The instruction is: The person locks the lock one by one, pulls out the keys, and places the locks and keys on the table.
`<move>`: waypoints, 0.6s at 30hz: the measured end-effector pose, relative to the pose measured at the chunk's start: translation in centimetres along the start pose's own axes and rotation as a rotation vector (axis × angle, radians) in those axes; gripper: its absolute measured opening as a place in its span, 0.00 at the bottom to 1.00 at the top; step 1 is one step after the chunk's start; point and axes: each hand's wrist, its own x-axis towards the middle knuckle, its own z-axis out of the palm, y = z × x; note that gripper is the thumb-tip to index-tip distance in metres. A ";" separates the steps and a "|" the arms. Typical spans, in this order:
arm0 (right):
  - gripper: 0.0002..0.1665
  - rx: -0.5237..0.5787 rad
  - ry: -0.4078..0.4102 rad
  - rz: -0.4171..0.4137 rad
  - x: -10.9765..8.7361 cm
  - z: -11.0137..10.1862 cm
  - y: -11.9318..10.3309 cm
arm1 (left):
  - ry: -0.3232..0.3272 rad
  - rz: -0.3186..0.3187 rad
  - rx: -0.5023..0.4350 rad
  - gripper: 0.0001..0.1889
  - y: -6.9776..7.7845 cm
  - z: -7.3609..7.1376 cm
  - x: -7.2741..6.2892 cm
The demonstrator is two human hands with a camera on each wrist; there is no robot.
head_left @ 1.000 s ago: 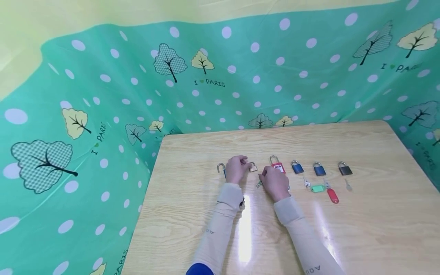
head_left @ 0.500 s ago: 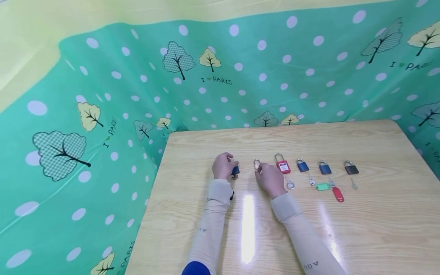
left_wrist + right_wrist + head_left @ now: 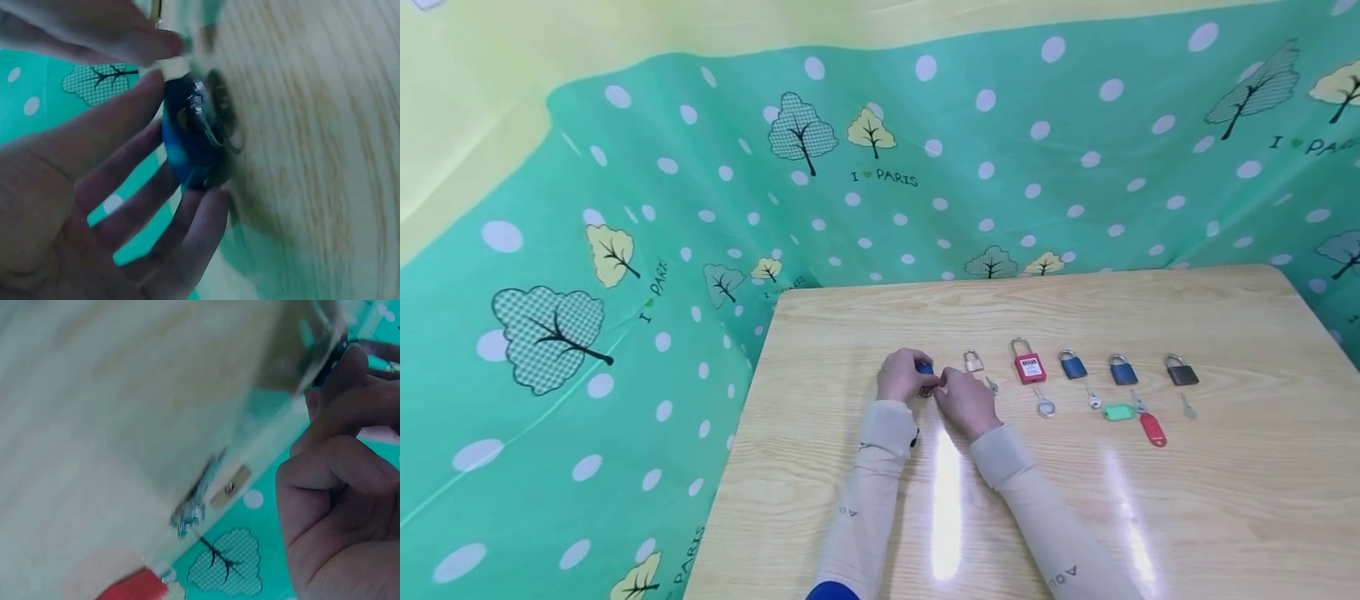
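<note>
A blue padlock [image 3: 925, 367] is in my left hand [image 3: 898, 377], whose thumb and fingers grip its edges just over the table. In the left wrist view, the padlock [image 3: 184, 140] faces the table with its keyhole side, and a metal key ring [image 3: 231, 145] hangs there. My right hand [image 3: 966, 402] meets the left one, its fingers curled. Its fingertips [image 3: 167, 45] pinch at the padlock's near corner, and the shackle is hidden. In the right wrist view, the padlock's dark edge [image 3: 330, 362] shows at my right fingertips. A small pale padlock [image 3: 973, 362] lies just right of the hands.
Loose keys [image 3: 992, 385] lie below the pale padlock. Farther right are a red padlock [image 3: 1029, 367], two blue padlocks [image 3: 1073, 365] and a black padlock [image 3: 1182, 372], with keys, a green tag [image 3: 1119, 412] and a red tag [image 3: 1153, 430] before them. A patterned cloth [image 3: 865, 217] borders the table.
My left hand has taken up the blue padlock from the left end of the row. The right hand has left the pale padlock and keys and moved left to the blue padlock.
</note>
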 end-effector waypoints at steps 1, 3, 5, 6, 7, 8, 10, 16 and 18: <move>0.10 0.005 0.001 0.000 0.0 0.2 0.0 | -0.014 0.017 0.011 0.20 0.1 0.1 -0.1; 0.09 0.013 -0.006 0.007 0.1 0.4 0.0 | -0.031 0.045 0.027 0.21 0.3 0.2 -0.1; 0.08 0.016 -0.008 0.010 0.1 0.6 0.0 | -0.040 0.057 0.035 0.21 0.4 0.2 -0.1; 0.08 0.015 -0.010 0.011 0.1 0.7 -0.1 | -0.041 0.052 0.033 0.21 0.5 0.2 -0.1; 0.08 0.013 -0.010 0.011 0.2 0.7 -0.1 | -0.039 0.050 0.023 0.21 0.5 0.3 -0.2; 0.09 0.011 -0.009 0.012 0.1 0.8 -0.1 | -0.035 0.041 0.001 0.21 0.4 0.3 -0.2; 0.10 0.007 -0.005 0.006 0.1 1.0 -0.2 | -0.023 0.032 -0.036 0.20 0.2 0.4 -0.2; 0.14 0.027 -0.007 0.003 0.0 1.3 -0.3 | 0.010 0.060 -0.082 0.20 -1.0 0.7 -0.4; 0.15 0.081 -0.020 0.011 0.0 1.2 -0.4 | 0.012 0.073 -0.098 0.20 -1.2 0.5 -0.5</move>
